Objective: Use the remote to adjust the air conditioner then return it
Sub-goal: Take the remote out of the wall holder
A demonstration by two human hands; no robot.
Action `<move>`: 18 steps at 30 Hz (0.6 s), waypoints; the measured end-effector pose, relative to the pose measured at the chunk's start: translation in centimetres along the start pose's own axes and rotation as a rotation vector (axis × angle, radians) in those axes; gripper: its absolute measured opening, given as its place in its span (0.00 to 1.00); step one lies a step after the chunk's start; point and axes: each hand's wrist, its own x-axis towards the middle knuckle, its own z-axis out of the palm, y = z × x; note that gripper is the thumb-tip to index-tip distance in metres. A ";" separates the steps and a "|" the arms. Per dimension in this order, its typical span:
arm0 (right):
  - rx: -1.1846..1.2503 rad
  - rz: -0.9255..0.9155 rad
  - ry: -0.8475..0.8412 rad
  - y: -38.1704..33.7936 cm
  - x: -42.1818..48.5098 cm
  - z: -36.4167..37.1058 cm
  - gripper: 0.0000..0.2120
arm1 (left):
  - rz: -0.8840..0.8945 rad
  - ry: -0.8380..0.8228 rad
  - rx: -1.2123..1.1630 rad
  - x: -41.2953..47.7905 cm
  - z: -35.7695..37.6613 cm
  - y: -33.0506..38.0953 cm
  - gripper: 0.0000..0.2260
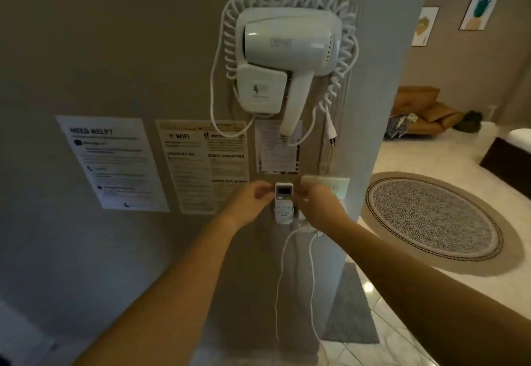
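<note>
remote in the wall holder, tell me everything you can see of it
The slim white plastic remote stands upright with its lower end in a white wall-mounted holder, below the white hair dryer. It has a small grey display on top and blurred buttons beneath. The left hand and right hand meet its sides.

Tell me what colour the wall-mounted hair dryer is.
White hair dryer, seen in the head view.

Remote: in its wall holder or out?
In. The remote stands upright with its lower end inside the holder; the left hand and right hand flank its top.
</note>
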 end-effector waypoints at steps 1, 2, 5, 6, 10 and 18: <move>0.007 0.013 -0.012 0.1 0.3 0.1 0.14 | 0.007 -0.001 0.002 0.4 0.2 -0.2 0.12; 0.006 0.011 -0.016 0.0 0.4 -0.1 0.15 | 0.010 -0.001 0.009 0.6 0.2 -0.2 0.12; 0.012 -0.018 -0.036 0.0 0.8 -0.1 0.13 | 0.040 0.007 0.026 1.3 0.7 -1.0 0.11; 0.010 -0.025 -0.038 0.0 1.0 0.0 0.13 | 0.043 0.009 0.033 1.5 0.8 -1.0 0.11; 0.001 -0.031 -0.034 0.3 1.8 0.2 0.12 | 0.053 0.015 0.039 2.0 0.8 -1.7 0.11; 0.174 -0.077 0.026 0.4 1.9 0.2 0.10 | 0.092 0.099 -0.109 2.4 1.0 -0.8 0.08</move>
